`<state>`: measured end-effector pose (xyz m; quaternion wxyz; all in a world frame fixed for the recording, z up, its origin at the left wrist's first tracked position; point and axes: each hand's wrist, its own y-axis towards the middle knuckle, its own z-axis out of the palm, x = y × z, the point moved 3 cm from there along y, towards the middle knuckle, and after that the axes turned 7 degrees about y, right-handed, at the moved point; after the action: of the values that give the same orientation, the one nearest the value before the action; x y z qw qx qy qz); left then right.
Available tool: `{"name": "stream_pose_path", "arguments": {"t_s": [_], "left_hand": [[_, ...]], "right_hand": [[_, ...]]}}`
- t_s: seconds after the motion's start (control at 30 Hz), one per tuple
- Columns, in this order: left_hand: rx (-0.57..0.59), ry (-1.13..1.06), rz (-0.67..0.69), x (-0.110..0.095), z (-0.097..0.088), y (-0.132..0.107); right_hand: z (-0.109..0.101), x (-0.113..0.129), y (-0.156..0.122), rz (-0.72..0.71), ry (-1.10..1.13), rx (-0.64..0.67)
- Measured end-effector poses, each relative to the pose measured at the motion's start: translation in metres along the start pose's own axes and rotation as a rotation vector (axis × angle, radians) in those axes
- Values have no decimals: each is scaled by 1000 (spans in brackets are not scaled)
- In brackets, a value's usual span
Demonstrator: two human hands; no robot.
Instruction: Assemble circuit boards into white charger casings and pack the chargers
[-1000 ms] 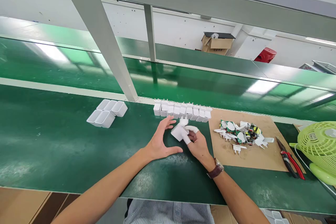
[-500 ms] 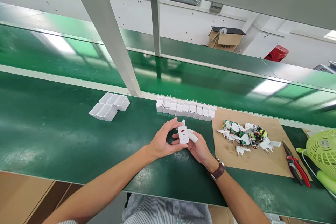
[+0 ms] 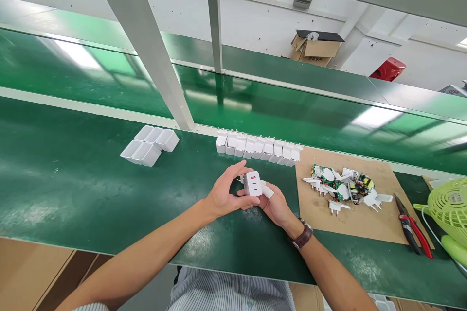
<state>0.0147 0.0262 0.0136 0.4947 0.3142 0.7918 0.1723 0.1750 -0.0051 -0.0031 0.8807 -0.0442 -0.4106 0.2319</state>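
A white charger plug (image 3: 252, 183) with two ports facing me is gripped between both hands above the green bench. My left hand (image 3: 225, 193) curls around its left side, thumb underneath. My right hand (image 3: 274, 202), with white finger cots and a wristwatch, holds its right side. Behind them stands a row of several finished white chargers (image 3: 258, 149) along the bench's back edge. Several empty white housings (image 3: 149, 146) lie grouped to the left.
A brown cardboard sheet (image 3: 365, 223) to the right carries a heap of circuit boards and plug caps (image 3: 343, 185). Red-handled cutters (image 3: 414, 226) lie at its right edge beside a green fan (image 3: 447, 211). A slanted white frame post (image 3: 146, 53) rises behind the bench.
The right hand turned the charger so its port face points at me, and the left hand closed onto it. The view has shifted slightly.
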Motion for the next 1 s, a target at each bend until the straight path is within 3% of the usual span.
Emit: {"name": "stream_pose_path", "arguments": {"t_s": [0.47,0.7,0.83,1.0], "left_hand": [[14,-8,33,2,-1,2],[174,195,-6,8,4,1],[280,117,-140,21,7,-6],[539,7,-222,23,-4,2]], "right_hand": [[-7,-1,0,-54,-80,-6],[-26,9,-2,-552,-542,-365],[-25,8,0,-608,-622,-249],[-29,11,4,-544,-586,-98]]}}
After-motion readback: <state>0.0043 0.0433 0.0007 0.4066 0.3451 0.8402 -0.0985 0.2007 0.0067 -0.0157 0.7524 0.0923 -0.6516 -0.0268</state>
